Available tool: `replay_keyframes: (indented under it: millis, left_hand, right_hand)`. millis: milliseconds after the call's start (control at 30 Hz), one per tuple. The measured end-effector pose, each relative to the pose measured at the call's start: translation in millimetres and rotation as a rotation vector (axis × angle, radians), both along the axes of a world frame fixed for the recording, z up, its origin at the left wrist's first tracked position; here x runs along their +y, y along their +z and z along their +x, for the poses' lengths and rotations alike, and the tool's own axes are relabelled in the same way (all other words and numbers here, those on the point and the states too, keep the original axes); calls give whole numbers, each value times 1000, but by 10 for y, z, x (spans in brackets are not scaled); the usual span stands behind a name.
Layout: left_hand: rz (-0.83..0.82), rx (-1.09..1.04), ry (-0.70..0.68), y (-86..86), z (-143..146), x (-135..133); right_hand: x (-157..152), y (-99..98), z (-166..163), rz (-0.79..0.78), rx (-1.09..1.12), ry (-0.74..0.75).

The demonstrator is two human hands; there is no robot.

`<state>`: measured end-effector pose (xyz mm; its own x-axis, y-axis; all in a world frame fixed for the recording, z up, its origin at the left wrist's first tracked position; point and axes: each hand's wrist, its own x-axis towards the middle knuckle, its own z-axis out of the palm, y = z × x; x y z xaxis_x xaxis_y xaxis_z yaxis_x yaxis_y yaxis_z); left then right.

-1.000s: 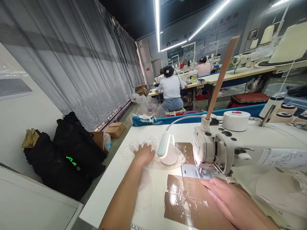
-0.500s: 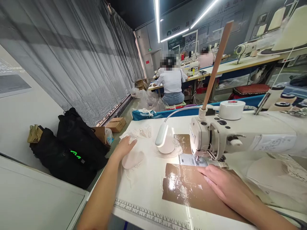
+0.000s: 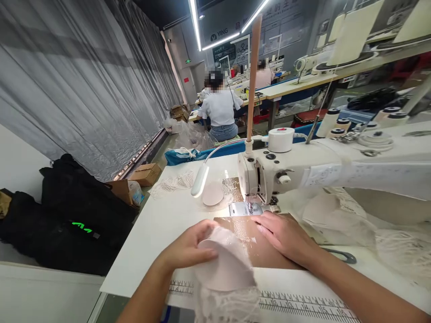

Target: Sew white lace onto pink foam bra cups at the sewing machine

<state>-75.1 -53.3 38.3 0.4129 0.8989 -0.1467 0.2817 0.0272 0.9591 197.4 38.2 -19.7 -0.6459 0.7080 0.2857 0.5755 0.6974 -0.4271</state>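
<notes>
My left hand (image 3: 188, 246) pinches a pale beige bra cup (image 3: 229, 271) between thumb and fingers above the front of the table. Lace (image 3: 229, 307) hangs from the cup's lower edge, over the printed ruler. Flat on the brown, shiny board (image 3: 242, 240) lies my right hand (image 3: 283, 231), fingers stretched toward the presser foot of the sewing machine (image 3: 286, 163). Its fingertips are just in front of the metal needle plate (image 3: 238, 209). Another bra cup (image 3: 213, 194) lies behind, beneath the small lamp (image 3: 200, 180).
White lace pieces (image 3: 177, 181) lie at the table's back left. More lace and cups (image 3: 323, 211) sit under the machine arm. A ruler strip (image 3: 296, 305) runs along the front edge. Black bags (image 3: 81, 215) stand left of the table. A person (image 3: 219, 110) sits ahead.
My left hand has come from the back left toward the front middle, now with a bra cup in it. My right hand stays on the brown board. The camera view has turned right.
</notes>
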Motion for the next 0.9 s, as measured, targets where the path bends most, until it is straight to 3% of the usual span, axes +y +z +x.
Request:
replay_keyframes:
  millis: [167,267,400,533,700,900]
  left_hand:
    - [259,425,37,-321,561,625]
    - [321,497,58,-336,633,780]
    - [484,633,131,-180,665,695]
    - [673,842,-40,-192,799,526]
    - [752,876,-155,-330,843,501]
    - [706,877,-226,-300,701,597]
  right_hand:
    - [-86,81,44,27,110,101]
    - [-126,112,43,22,19,184]
    - [-136,103,13,-5,-68,163]
    - [-129,78,-6,-9,-95,140]
    - [-111,83,-13,-9,-108,-13]
    - [-91,78,-41,-32,-193,-73]
